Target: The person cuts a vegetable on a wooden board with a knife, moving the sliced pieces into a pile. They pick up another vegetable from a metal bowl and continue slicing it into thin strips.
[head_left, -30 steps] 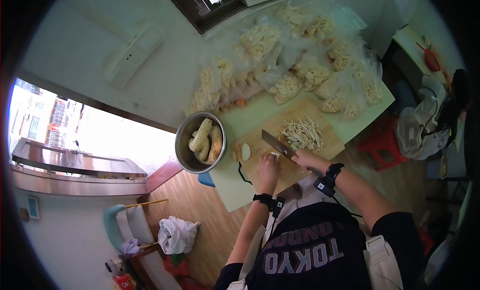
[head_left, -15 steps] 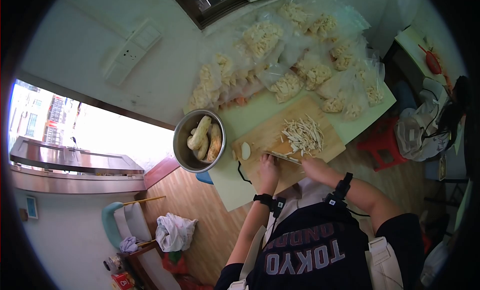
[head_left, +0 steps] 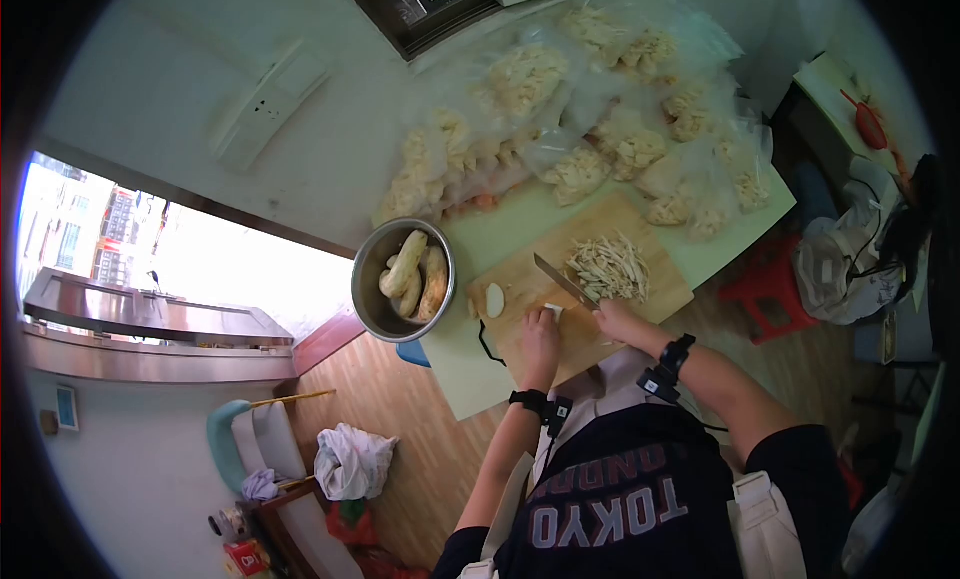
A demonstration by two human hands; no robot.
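Note:
A kitchen knife (head_left: 563, 280) is in my right hand (head_left: 622, 322), its blade slanting up and left over the wooden cutting board (head_left: 530, 272). The fingers of my left hand (head_left: 541, 331) are bent down on a small white vegetable piece (head_left: 553, 309), just left of the knife. To the right of the blade lies a heap of thin pale strips (head_left: 610, 267). An oval white slice (head_left: 495, 300) rests near the board's left edge. Several thick, pale whole vegetables (head_left: 405, 264) with brownish patches sit in a steel bowl (head_left: 364, 310) at the left.
Clear plastic bags (head_left: 575, 169) of pale cut pieces crowd the back of the light green table (head_left: 462, 399). A red stool (head_left: 760, 294) stands at the right. White bags (head_left: 350, 461) lie on the floor at left, near a chair (head_left: 225, 444).
My right hand has lifted the knife away from my left fingers and turned it, so its blade now angles up beside the strips. The white piece under my left fingertips has become visible.

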